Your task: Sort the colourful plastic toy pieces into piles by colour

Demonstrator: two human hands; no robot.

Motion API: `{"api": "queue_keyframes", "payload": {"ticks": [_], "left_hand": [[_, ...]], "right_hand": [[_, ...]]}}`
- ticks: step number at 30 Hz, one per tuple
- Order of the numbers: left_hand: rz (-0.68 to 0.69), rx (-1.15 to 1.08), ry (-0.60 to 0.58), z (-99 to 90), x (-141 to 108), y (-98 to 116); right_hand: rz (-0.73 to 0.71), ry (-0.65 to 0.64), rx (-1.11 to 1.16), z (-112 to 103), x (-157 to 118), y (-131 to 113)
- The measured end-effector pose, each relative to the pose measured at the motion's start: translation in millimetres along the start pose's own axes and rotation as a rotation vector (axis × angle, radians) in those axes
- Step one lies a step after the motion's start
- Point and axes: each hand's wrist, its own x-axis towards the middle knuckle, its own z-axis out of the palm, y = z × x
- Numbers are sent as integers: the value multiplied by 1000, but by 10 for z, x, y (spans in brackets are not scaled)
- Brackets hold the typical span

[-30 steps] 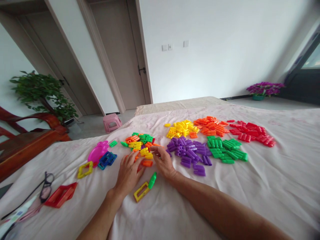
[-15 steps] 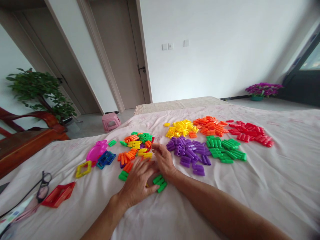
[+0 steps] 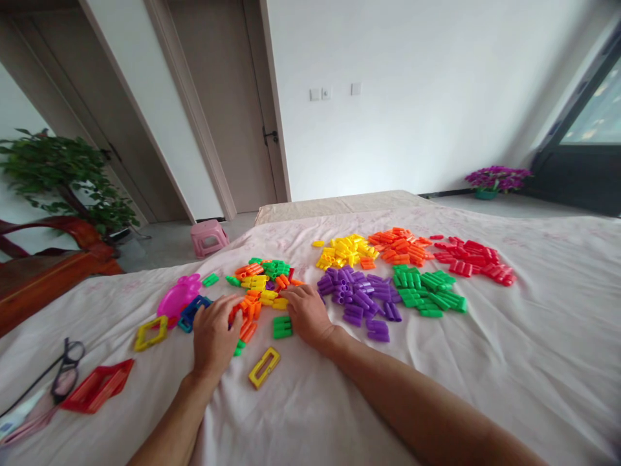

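My left hand (image 3: 216, 330) curves round the left side of a mixed pile of plastic tube-shaped blocks. Its thumb and fingers are apart beside some orange blocks (image 3: 251, 304). At the pile's right edge lies my right hand (image 3: 308, 314), palm down, with fingertips near yellow blocks (image 3: 274, 298) and an orange one. Between the hands is a green block (image 3: 282, 327). Nearer to me lies a yellow rectangular frame (image 3: 264, 367). Green blocks (image 3: 275, 268) top the far side of the pile. My left hand partly hides a blue frame (image 3: 193, 312).
Sorted heaps lie to the right: yellow (image 3: 345, 251), orange (image 3: 402, 246), red (image 3: 475, 257), purple (image 3: 359, 294) and green (image 3: 429, 288). At left are a pink plate-like piece (image 3: 179, 296), a yellow square frame (image 3: 151, 333), red frames (image 3: 99, 386) and glasses (image 3: 68, 369). A cloth covers the surface.
My left hand has swung left, away from my right hand, to the pile's left side. The green block has shifted towards the pile, and the yellow rectangular frame is now uncovered.
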Motion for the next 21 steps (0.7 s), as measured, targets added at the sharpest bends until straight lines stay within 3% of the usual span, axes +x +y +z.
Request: {"api": "queue_keyframes", "payload": {"ticks": [4, 10, 16, 21], "left_hand": [[-106, -1, -44, 47, -15, -90], [-98, -132, -116, 114, -34, -75], [-164, -213, -116, 192, -53, -145], [-224, -231, -120, 207, -52, -174]], "right_hand": [[36, -107, -149, -12, 24, -18], [48, -84, -161, -47, 21, -22], [52, 126, 48, -208, 87, 23], [189, 454, 167, -483, 334, 440]]}}
